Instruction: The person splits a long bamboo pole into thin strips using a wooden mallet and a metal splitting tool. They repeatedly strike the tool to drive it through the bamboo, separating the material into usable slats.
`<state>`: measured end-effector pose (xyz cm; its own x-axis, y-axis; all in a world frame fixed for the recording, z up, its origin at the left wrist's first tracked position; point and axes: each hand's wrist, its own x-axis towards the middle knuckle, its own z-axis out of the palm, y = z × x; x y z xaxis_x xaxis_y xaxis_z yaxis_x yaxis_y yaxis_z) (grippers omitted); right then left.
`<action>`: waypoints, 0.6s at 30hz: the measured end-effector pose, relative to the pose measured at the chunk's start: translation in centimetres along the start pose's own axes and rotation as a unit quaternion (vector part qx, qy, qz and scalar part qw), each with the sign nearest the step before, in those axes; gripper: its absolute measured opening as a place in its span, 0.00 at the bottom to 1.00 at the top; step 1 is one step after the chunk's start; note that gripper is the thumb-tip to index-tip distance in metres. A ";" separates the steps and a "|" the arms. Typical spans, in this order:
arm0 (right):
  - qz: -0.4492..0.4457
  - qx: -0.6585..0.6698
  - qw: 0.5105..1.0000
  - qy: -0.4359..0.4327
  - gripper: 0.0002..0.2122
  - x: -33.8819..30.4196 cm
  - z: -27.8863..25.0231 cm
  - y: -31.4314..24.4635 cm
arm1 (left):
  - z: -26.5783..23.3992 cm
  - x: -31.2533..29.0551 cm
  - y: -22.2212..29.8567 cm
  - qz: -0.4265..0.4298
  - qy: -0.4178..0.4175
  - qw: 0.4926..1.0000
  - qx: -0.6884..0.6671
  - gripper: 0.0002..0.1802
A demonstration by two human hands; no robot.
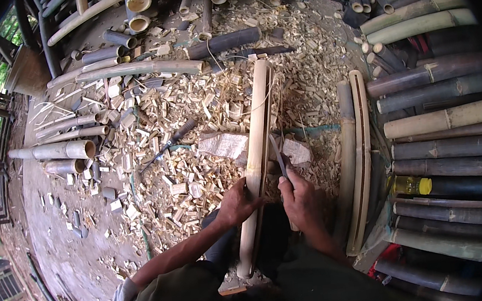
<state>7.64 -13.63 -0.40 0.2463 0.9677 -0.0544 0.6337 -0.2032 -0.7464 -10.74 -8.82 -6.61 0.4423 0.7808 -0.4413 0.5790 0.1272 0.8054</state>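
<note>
A long pale bamboo pole [255, 128] slants away from between my legs, its middle lying over a pale wood block [221, 145]. My left hand [237, 202] is wrapped round the near half of the pole. In my right hand [299, 197] is a knife [278, 153], its narrow blade pointing away from me along the pole's right side. Whether the edge touches the bamboo I cannot tell. Thin loose strips [270, 91] curl beside the pole's far end. Under the knife lies another pale chunk of wood [297, 151].
Wood chips [167, 176] cover the ground ahead. A dark-handled tool [182, 132] lies on them at left. Two bamboo poles [355, 168] lie close on my right, one slit lengthwise. Beyond are stacked bamboo [441, 123] and a yellow-capped bottle [410, 185]. More bamboo [138, 70] lies at the back.
</note>
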 end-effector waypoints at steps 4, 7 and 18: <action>-0.036 -0.084 0.995 0.032 0.25 -0.5 0.7 0.1 | 0.3 -0.5 -0.1 -0.010 -0.018 1.000 0.004 0.37; -0.041 -0.131 0.991 0.013 0.26 -0.7 1.1 0.2 | 0.6 -0.3 -0.3 -0.021 -0.023 0.999 0.008 0.36; 0.024 -0.114 0.993 0.016 0.22 0.4 3.3 -1.7 | 1.8 -0.3 -0.4 -0.039 0.030 0.993 0.107 0.25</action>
<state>4.25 -12.46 -1.37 0.3012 0.9515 -0.0631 0.7687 -0.2814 -0.5744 -9.87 -10.17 -7.46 0.3520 0.8096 -0.4697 0.7449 0.0616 0.6643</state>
